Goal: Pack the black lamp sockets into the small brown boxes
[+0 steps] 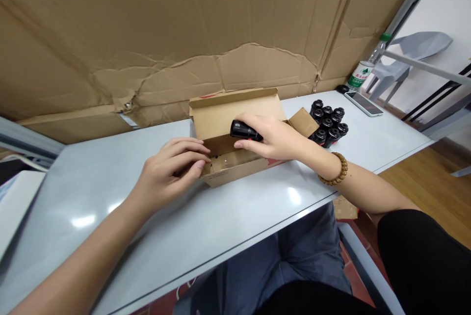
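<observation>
Head view: nearest, the left hand [167, 172] reaches in at 9 o'clock of the open cardboard carton [224, 121], its fingers [187, 155] curled close together over the carton's near wall; whether they grip the wall or only rest on it, I cannot tell. The right hand [272, 136], wearing a wooden bead bracelet [334, 170], wraps narrowly around a black cylinder [245, 131], held at the carton's open top. The step in hand centres on this cylinder at the carton; letting it go would call for those fingers to open. At 2 o'clock of the carton, a tight cluster of similar black cylinders [327, 121] stands on the pale grey table [110, 192]. Farther out at 2 o'clock lie a smartphone [363, 104] and a green-capped water bottle [362, 72], with a creased corrugated cardboard sheet [184, 20] behind everything.
</observation>
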`<state>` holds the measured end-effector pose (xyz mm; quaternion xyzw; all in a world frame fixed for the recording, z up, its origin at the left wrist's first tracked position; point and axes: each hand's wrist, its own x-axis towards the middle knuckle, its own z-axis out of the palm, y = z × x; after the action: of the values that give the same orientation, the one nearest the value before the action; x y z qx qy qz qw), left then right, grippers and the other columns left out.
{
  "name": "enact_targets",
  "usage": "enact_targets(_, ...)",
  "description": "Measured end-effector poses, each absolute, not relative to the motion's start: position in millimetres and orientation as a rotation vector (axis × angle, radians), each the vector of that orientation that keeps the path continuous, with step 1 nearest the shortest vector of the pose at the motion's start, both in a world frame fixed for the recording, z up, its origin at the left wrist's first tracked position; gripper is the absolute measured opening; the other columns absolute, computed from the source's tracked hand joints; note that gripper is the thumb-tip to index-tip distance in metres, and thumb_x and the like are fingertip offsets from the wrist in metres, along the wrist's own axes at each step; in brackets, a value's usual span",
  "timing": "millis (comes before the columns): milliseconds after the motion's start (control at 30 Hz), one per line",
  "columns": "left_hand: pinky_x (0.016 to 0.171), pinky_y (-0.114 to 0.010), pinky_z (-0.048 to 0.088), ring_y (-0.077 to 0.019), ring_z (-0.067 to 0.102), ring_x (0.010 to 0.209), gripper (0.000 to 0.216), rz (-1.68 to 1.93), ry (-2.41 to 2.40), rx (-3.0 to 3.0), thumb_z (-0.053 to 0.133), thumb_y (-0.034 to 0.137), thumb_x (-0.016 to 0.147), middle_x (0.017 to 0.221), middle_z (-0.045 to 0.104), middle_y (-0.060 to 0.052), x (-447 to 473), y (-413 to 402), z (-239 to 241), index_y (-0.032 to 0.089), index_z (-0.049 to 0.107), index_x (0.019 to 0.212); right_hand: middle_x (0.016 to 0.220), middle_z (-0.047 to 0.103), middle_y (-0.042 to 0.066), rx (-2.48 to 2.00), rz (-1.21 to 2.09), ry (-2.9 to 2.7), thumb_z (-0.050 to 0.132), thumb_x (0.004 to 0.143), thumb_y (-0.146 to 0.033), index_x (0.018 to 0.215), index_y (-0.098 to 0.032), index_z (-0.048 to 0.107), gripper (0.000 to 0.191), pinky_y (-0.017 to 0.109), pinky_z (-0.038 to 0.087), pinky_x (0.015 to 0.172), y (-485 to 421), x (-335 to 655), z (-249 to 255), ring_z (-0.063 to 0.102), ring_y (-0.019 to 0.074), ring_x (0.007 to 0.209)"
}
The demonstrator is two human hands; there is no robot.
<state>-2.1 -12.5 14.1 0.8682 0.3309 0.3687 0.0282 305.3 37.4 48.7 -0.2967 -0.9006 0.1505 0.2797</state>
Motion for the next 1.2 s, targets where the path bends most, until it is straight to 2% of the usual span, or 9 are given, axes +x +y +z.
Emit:
enact_targets(133,0.099,-0.048,0.067,-0.0289,0.080,0.108,0.019,1.185,1.023,2.670,0.064,0.016,0.103,0.101,0.085,-0.004,0.9,-15.1,20.2,0.027,0.078,0.095,0.126,0.082,0.014,-0.772,0.394,-2.426,0.062,0.114,-0.049,0.136,-0.022,0.064,0.035,0.041,0.056,0.093,37.5,305.8,50.4,0.075,0.0307,0.110)
enact_targets(333,0.095,-0.048,0.067,-0.0275,0.080,0.103,0.020,1.201,1.030,2.677,0.064,0.016,0.104,0.097,0.083,-0.004,2.2,-17.3,24.9,0.027,0.075,0.092,0.122,0.082,0.011,-0.816,0.318,-2.345,0.078,0.103,-0.036,0.134,-0.023,0.064,0.037,0.037,0.054,0.087,42.4,305.2,44.3,0.075,0.0292,0.107)
enact_targets(500,0.093,-0.046,0.067,-0.0273,0.079,0.102,0.020,1.222,1.016,2.677,0.063,0.016,0.103,0.096,0.083,-0.004,1.6,-16.5,22.6,0.027,0.075,0.091,0.115,0.083,0.009,-0.821,0.291,-2.393,0.071,0.104,-0.026,0.128,-0.022,0.068,0.025,0.034,0.050,0.081,40.2,305.6,45.1,0.074,0.0267,0.101)
enact_targets(633,0.093,-0.046,0.066,-0.0277,0.079,0.102,0.020,1.222,1.019,2.674,0.064,0.016,0.103,0.097,0.083,-0.004,1.6,-16.2,22.1,0.027,0.076,0.091,0.119,0.083,0.009,-0.830,0.286,-2.413,0.064,0.100,-0.013,0.128,-0.022,0.070,0.029,0.035,0.051,0.086,40.4,306.1,45.9,0.075,0.0270,0.105)
enact_targets(767,0.094,-0.043,0.066,-0.0271,0.079,0.103,0.020,1.227,1.014,2.679,0.064,0.015,0.102,0.098,0.084,-0.004,2.4,-16.0,22.2,0.025,0.077,0.090,0.123,0.082,0.012,-0.811,0.309,-2.361,0.075,0.103,-0.031,0.134,-0.021,0.067,0.033,0.038,0.054,0.090,43.6,306.5,44.2,0.075,0.0294,0.109)
enact_targets(867,0.095,-0.043,0.066,-0.0268,0.079,0.103,0.021,1.238,1.018,2.681,0.064,0.016,0.103,0.097,0.084,-0.004,2.9,-15.7,21.9,0.025,0.078,0.089,0.126,0.081,0.015,-0.785,0.320,-2.348,0.074,0.106,-0.042,0.137,-0.019,0.066,0.040,0.040,0.056,0.090,43.9,307.2,44.5,0.075,0.0306,0.109)
enact_targets(1200,0.092,-0.040,0.066,-0.0263,0.080,0.100,0.022,1.280,0.963,2.720,0.063,0.013,0.103,0.096,0.084,-0.005,1.8,-12.6,17.9,0.022,0.078,0.089,0.126,0.083,0.014,-0.716,0.287,-2.361,0.067,0.111,-0.051,0.138,-0.020,0.068,0.041,0.043,0.058,0.097,46.0,309.2,43.5,0.076,0.0309,0.111)
